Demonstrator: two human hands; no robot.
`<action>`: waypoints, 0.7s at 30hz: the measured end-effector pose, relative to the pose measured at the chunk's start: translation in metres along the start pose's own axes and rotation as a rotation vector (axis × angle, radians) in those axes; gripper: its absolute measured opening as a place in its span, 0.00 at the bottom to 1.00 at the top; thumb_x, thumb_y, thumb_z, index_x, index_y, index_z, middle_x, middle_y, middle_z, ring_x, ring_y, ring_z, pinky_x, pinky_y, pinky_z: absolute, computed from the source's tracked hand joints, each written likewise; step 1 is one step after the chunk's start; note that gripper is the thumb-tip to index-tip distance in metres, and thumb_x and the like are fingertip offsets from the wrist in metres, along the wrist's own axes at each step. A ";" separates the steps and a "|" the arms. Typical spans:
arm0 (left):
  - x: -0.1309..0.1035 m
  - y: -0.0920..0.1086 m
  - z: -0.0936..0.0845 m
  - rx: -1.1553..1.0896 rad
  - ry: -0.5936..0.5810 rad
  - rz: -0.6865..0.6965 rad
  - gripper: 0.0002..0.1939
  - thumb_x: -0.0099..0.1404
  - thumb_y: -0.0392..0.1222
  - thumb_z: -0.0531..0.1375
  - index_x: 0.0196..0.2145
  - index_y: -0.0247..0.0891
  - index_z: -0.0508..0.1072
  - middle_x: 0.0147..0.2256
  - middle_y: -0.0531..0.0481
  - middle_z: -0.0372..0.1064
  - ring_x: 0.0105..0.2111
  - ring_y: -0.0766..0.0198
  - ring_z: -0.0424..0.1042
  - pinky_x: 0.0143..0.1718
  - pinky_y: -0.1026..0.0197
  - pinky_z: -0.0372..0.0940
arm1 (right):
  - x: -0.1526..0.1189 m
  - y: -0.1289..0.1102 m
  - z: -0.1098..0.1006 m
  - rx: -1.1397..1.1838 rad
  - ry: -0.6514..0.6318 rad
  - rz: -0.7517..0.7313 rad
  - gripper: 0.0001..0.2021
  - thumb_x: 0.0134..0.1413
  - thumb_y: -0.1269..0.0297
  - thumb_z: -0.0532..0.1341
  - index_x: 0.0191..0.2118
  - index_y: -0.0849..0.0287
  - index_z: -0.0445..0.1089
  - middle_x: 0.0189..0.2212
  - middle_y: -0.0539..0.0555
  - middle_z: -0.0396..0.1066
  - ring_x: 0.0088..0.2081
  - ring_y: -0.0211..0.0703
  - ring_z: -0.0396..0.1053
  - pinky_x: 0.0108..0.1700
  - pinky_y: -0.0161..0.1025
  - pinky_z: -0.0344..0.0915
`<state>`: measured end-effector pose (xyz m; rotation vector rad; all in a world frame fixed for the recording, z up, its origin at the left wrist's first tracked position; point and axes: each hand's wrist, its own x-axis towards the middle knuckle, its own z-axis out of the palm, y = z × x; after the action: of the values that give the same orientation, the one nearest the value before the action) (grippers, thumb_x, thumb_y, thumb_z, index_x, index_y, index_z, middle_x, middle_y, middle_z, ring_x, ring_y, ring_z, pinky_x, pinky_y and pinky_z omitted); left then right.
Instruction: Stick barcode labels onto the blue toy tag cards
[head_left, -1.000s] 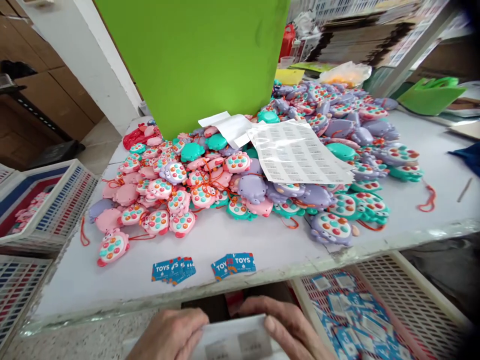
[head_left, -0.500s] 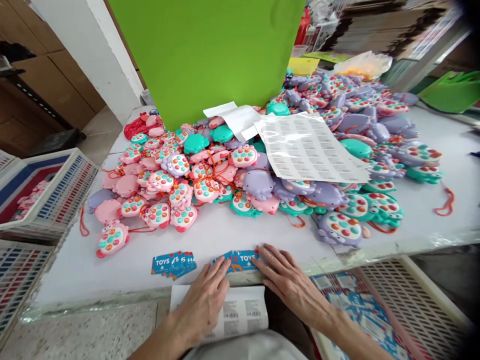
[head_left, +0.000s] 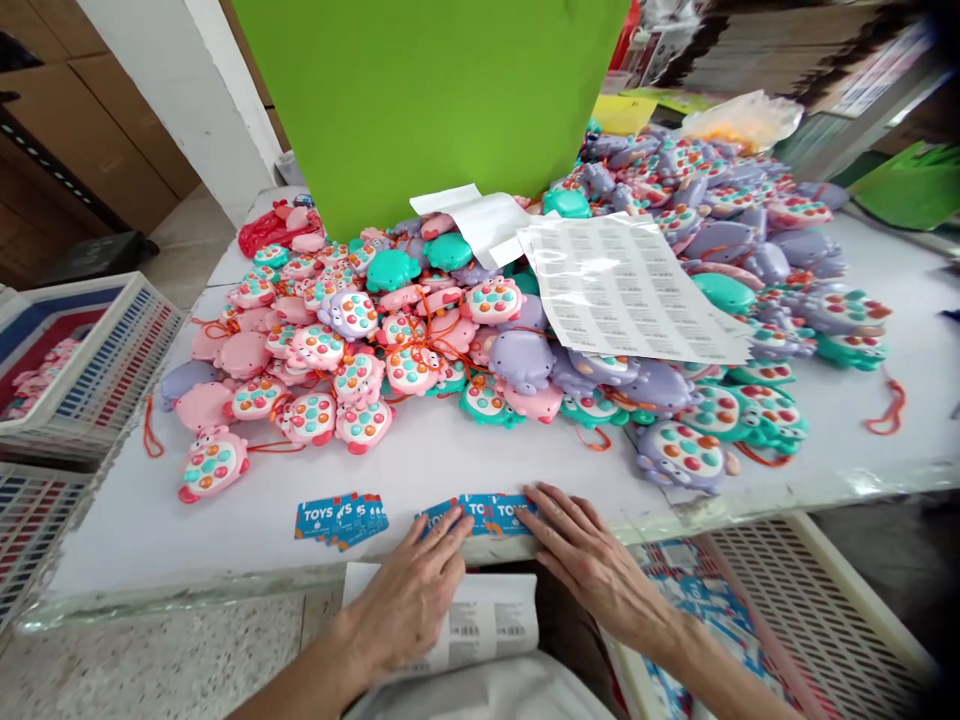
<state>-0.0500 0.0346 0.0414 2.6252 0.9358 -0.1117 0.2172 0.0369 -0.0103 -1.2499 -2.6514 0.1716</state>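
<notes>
Blue printed cards point(head_left: 480, 513) with "TOYS" lettering lie overlapped in a row at the table's front edge. My left hand point(head_left: 424, 585) rests its fingertips on the left end of this row, fingers stretched forward. At the right end, my right hand point(head_left: 589, 550) lies with fingers extended and fingertips touching the last card. A second fanned group of blue cards point(head_left: 341, 520) sits to the left, apart from both hands. Below my left hand, a sheet of barcode stickers point(head_left: 491, 625) lies on my lap, partly covered by the forearm.
Behind the cards is a heap of pink, purple and green animal-shaped toys point(head_left: 521, 360) with orange cords. Sticker sheets point(head_left: 630, 290) lie on top. A green panel point(head_left: 435, 110) stands behind. Baskets point(head_left: 810, 590) flank the table, the right one holding blue cards.
The row of cards is spread out wider, with more of each card showing. My right hand has shifted slightly right; the left stays on the row. The camera view has moved a little.
</notes>
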 end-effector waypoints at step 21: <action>-0.014 0.025 -0.032 -0.445 -0.079 -0.281 0.11 0.66 0.31 0.51 0.27 0.38 0.67 0.30 0.52 0.71 0.32 0.63 0.71 0.35 0.65 0.62 | 0.010 -0.059 -0.047 0.824 -0.083 0.365 0.14 0.61 0.58 0.52 0.43 0.58 0.71 0.36 0.55 0.75 0.38 0.42 0.72 0.39 0.34 0.68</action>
<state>-0.0466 0.0190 0.0815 2.0631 1.1471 -0.0662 0.1780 0.0083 0.0477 -1.3761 -1.9812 1.2337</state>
